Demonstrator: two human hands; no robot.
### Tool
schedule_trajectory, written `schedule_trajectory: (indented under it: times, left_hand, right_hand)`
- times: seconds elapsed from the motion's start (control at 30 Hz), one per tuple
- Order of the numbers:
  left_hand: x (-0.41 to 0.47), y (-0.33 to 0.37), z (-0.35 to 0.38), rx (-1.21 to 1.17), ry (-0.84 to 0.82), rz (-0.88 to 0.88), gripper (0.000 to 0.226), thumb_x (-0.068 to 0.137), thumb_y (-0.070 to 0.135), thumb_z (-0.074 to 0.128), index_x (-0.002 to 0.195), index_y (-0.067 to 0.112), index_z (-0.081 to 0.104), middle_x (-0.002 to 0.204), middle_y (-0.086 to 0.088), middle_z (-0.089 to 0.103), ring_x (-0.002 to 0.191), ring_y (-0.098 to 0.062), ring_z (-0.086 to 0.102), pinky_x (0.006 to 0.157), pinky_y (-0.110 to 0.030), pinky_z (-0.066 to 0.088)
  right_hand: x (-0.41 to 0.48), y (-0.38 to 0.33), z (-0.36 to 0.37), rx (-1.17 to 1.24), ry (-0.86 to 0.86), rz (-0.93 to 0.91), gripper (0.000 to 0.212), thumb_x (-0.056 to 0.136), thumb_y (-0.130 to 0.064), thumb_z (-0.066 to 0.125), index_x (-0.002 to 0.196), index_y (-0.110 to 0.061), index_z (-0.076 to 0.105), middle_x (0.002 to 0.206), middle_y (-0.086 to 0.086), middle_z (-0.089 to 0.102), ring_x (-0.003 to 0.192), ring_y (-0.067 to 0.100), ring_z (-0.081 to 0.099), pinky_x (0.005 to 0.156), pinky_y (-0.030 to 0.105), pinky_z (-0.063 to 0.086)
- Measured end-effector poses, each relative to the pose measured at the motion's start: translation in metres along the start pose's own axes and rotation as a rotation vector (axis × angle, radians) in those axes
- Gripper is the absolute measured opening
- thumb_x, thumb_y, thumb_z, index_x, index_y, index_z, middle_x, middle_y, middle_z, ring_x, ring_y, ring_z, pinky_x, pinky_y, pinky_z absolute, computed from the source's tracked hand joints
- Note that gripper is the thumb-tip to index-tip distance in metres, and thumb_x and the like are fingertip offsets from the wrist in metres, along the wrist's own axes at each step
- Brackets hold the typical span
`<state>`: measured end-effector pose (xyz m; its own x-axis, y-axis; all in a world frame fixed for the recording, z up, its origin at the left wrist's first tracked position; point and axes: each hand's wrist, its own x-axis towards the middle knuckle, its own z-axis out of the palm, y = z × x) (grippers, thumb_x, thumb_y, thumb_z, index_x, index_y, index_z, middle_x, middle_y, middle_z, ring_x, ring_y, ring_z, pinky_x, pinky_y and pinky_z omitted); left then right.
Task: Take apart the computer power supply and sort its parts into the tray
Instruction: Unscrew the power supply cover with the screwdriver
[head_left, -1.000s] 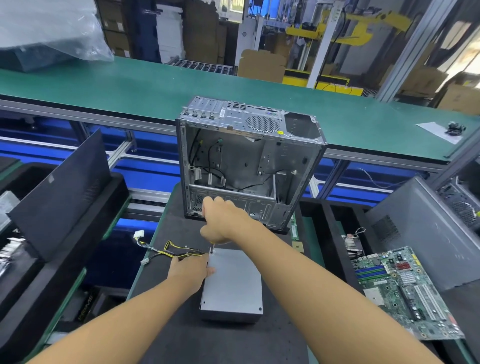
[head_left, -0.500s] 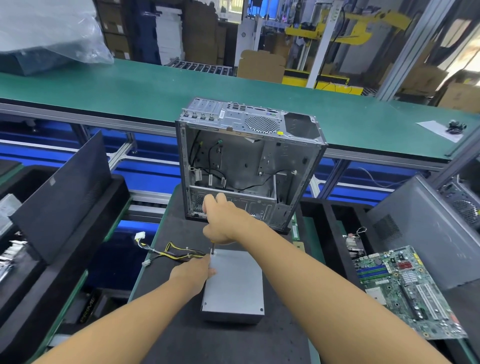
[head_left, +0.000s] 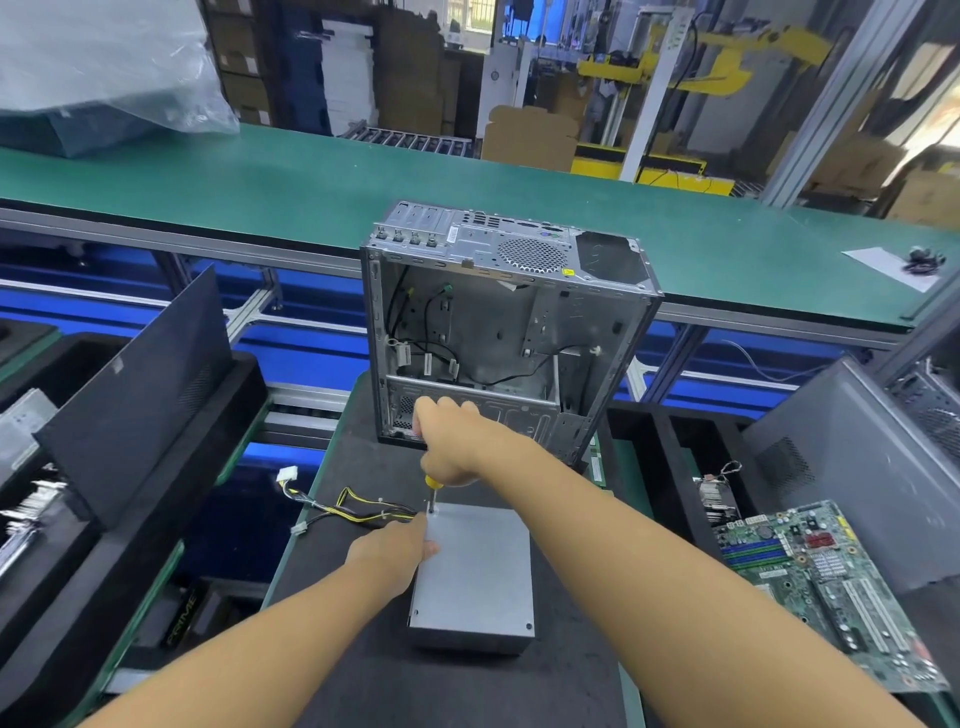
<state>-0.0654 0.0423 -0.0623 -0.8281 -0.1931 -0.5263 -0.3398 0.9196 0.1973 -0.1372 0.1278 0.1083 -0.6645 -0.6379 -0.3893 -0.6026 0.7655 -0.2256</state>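
Note:
A grey metal power supply (head_left: 475, 577) lies flat on the black mat in front of me. Its yellow and black cable bundle (head_left: 353, 509) trails off to the left. My right hand (head_left: 449, 441) grips a yellow-handled screwdriver (head_left: 432, 491) held upright, its tip on the box's far left corner. My left hand (head_left: 392, 545) holds the box's left edge near that corner, thumb on the top plate.
An emptied computer case (head_left: 509, 332) stands open just behind the power supply. Black foam trays sit on both sides; the right tray (head_left: 660, 457) holds a green motherboard (head_left: 831, 587) and a grey side panel (head_left: 872, 478). A black panel (head_left: 140, 400) leans on the left tray. A green conveyor (head_left: 260, 187) runs behind.
Both hands stay in the same place. The yellow handle shows a little more below my right fist.

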Motion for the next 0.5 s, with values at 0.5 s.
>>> schedule_trajectory:
  times: [0.5]
  left_hand:
    - [-0.002,0.004,-0.004,0.005,-0.02,-0.013,0.042,0.108,0.04,0.03,0.144,0.018,0.033,0.144,-0.009,0.048,0.131,-0.029,0.051,0.103,-0.042,0.043]
  right_hand:
    - [0.01,0.003,0.005,0.01,0.045,-0.064,0.024,0.095,-0.011,0.046,0.118,-0.018,0.042,0.118,0.01,0.042,0.105,0.032,0.038,0.073,0.043,0.037]
